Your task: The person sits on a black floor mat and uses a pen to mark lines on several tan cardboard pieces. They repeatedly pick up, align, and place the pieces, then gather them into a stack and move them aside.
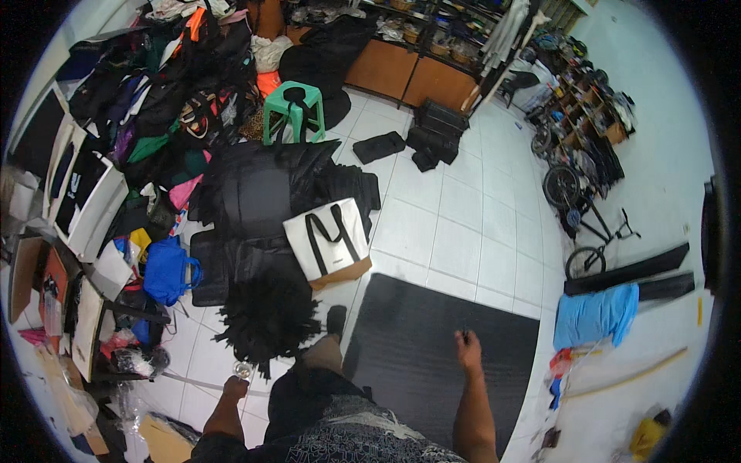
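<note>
My left hand (235, 388) is low on the left, its fingers drawn together beside a small round pale dish-like thing (242, 370). Whether it grips anything is hidden. Over a large black sheet (432, 332) on the floor, my right hand (468, 352) is closed on a small dark object (465, 336), too small to name. A heap of black strips (270, 316) lies ahead of my left hand. Behind it, a cream tote bag (328, 241) with black handles and a brown base leans on stacked black padded pieces (255, 185).
A green plastic stool (295, 112) stands beyond the black stack. Piled clothes and bags (147, 100) fill the left side, with a blue bag (166, 270) near. Black cases (436, 131) sit on the white tiles. A small bicycle (590, 231) and a light-blue bundle (594, 316) line the right wall.
</note>
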